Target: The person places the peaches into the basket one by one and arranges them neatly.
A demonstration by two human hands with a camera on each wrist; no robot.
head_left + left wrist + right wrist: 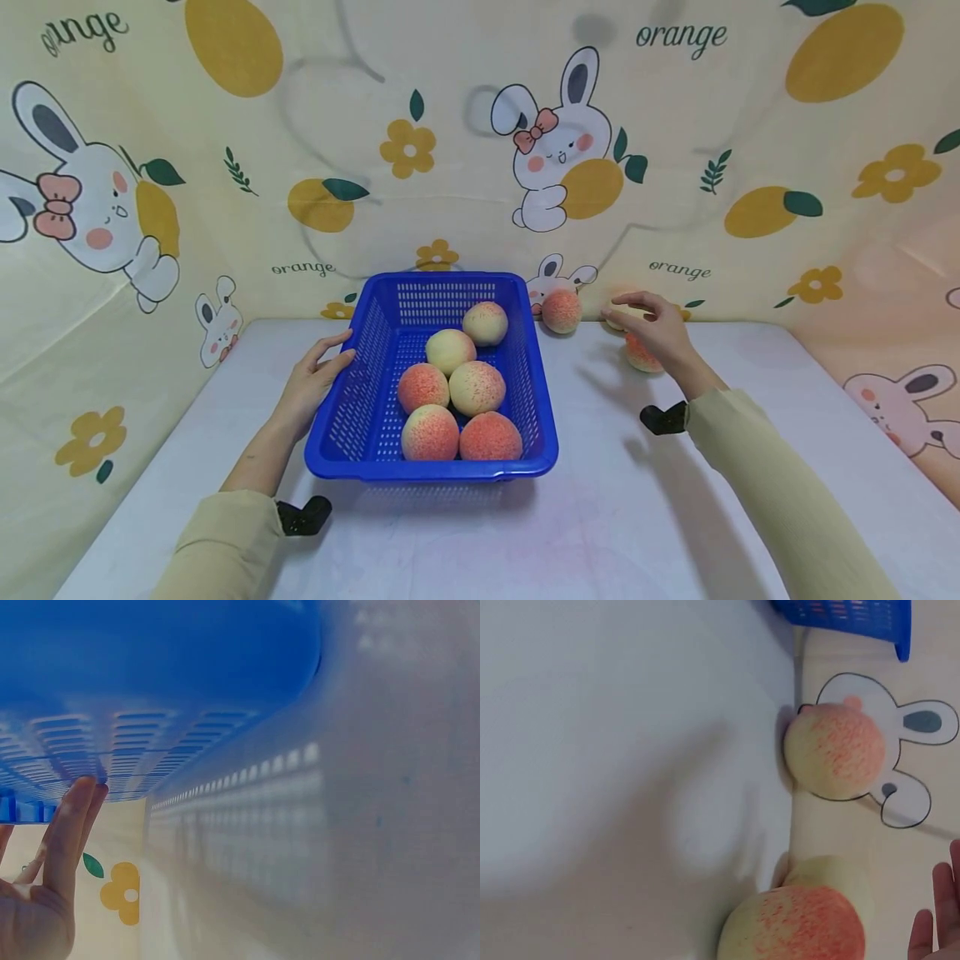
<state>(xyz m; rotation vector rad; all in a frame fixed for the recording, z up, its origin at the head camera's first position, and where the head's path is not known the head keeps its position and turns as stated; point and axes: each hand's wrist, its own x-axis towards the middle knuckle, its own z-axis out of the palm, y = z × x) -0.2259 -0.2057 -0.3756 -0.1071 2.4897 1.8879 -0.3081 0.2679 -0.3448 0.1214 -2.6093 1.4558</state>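
Observation:
A blue plastic basket (pixel 431 471) with slotted walls holds several peaches (pixel 478 388), some pale yellow, others reddish. At its left side, my left hand (pixel 311 379) touches the rim; the left wrist view shows straight fingers (pixel 71 832) against the outer wall. My right hand (pixel 660 329) hovers over two peaches to the right of the basket, its fingers loosely bent with nothing between them. One is a reddish peach (pixel 642 355); the pale peach (pixel 840 877) behind it is partly hidden by the hand in the head view. Another reddish peach (pixel 562 312) lies between basket and hand.
The white table (pixel 600 517) ends at a cloth backdrop (pixel 450 225) printed with rabbits, oranges and flowers. Black straps (pixel 303 517) are at both sleeve cuffs. Shadows of the right arm fall across the tabletop.

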